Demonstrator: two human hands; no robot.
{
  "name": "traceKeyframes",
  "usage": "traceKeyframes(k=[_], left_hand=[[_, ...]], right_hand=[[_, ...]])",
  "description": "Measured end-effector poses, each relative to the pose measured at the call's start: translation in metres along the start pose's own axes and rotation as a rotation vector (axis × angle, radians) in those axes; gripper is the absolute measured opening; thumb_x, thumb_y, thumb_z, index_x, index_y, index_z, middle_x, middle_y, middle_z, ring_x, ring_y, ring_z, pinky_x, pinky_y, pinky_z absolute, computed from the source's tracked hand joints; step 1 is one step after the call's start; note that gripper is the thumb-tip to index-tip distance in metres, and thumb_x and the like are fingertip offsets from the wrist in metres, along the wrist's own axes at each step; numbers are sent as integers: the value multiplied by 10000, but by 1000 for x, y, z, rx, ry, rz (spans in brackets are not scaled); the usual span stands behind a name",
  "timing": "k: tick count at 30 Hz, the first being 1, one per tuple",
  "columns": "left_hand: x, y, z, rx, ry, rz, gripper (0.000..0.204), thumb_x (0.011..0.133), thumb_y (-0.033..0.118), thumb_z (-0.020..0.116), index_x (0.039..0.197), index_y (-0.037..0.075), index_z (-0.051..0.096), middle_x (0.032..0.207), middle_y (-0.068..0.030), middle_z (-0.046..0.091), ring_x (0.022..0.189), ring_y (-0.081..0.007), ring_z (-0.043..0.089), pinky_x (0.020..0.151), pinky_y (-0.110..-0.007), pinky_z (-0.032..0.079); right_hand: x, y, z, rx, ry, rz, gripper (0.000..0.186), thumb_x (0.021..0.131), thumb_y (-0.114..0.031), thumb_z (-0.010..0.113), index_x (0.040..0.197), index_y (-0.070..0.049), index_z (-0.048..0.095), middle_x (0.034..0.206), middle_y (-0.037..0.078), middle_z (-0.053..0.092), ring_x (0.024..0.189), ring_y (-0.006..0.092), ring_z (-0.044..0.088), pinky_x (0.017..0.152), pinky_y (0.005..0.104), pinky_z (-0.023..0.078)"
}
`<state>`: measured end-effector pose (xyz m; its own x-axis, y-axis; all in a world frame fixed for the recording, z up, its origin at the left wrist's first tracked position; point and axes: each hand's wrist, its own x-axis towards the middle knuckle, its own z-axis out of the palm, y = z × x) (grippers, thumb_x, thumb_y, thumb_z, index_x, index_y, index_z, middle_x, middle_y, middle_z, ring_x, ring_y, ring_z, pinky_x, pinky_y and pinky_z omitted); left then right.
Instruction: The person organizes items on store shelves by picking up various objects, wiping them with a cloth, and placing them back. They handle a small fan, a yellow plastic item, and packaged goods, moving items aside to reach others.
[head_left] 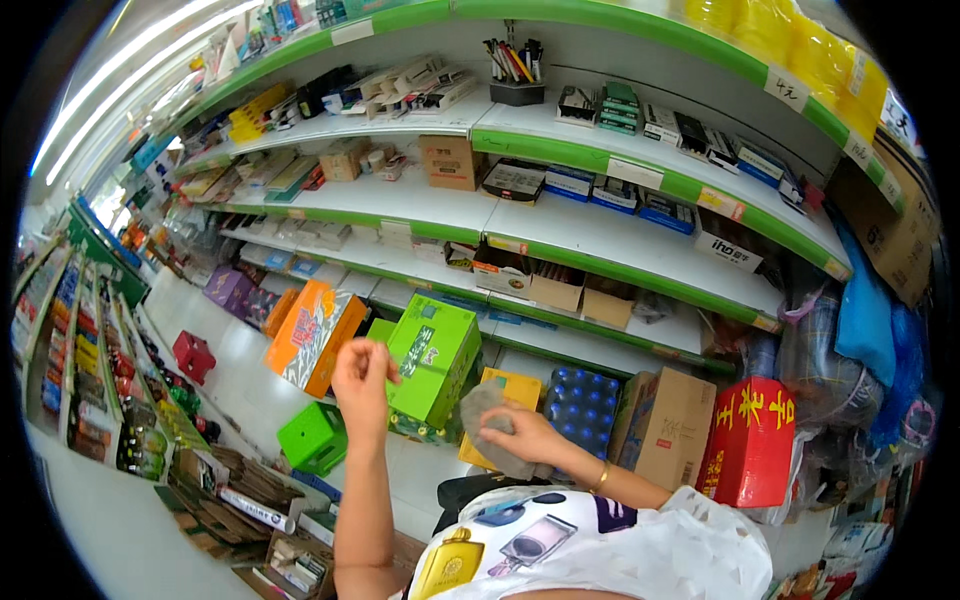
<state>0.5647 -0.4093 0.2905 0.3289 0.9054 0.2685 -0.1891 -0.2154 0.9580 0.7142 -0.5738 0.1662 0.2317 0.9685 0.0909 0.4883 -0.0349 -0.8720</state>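
At lower centre, the right hand (508, 432) grips a grey cloth (490, 412), well below the half-stocked, half-bare shelves (620, 250), while the left hand (364, 378) curls loosely, contents unclear.

I see yellow characters on red box (745, 450), handwritten price on white shelf tag (787, 88), dark letters on white carton (728, 250).
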Motion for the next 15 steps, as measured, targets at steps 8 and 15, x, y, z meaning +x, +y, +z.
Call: traceKeyframes(k=[8,15], left_hand=[[210,35,63,-229,-226,80,185,879,185,560,940,11,539,817,-62,616,655,-106,562,615,-219,472],[367,55,187,-150,-184,223,198,866,143,562,964,-27,542,851,-105,648,677,-126,609,553,-229,473]], right_hand=[[-23,14,-25,40,579,303,219,790,-252,639,937,-91,613,914,140,563,885,277,539,795,340,420],[-95,12,-12,117,969,526,173,792,-159,638,897,-27,599,921,98,587,903,214,538,826,312,409]])
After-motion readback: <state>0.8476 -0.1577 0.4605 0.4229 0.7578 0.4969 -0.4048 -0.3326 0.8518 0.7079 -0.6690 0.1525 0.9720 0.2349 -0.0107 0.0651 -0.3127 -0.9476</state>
